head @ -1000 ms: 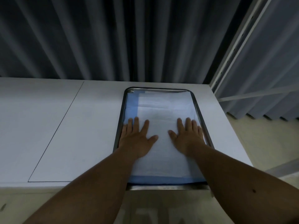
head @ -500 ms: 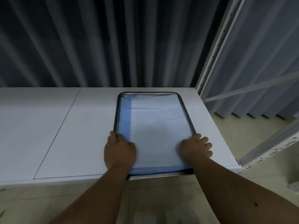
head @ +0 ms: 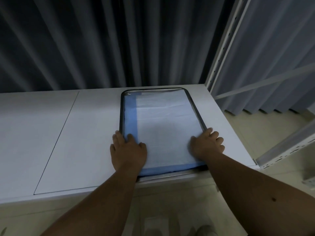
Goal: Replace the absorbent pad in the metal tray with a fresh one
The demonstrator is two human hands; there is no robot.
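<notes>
A metal tray (head: pixel 196 106) lies on the white table (head: pixel 95 142), its near end jutting over the table's front edge. A white absorbent pad (head: pixel 163 126) with blue borders covers the tray's floor. My left hand (head: pixel 127 150) sits across the tray's left rim near the front corner, thumb on the pad and a finger outside the rim. My right hand (head: pixel 207 144) holds the right rim opposite, with its thumb on the pad and its fingers curled over the rim's outer side.
Dark pleated curtains (head: pixel 102 43) hang behind the table. A white perforated shelving post (head: pixel 225 43) rises at the table's far right corner, and another rail (head: pixel 286 150) slants at the right. A seam line (head: pixel 56 142) runs across the tabletop on the left.
Both hands slid back from lying flat on the middle of the pad to the tray's side rims near the front, fingers now curled. The view has tilted up.
</notes>
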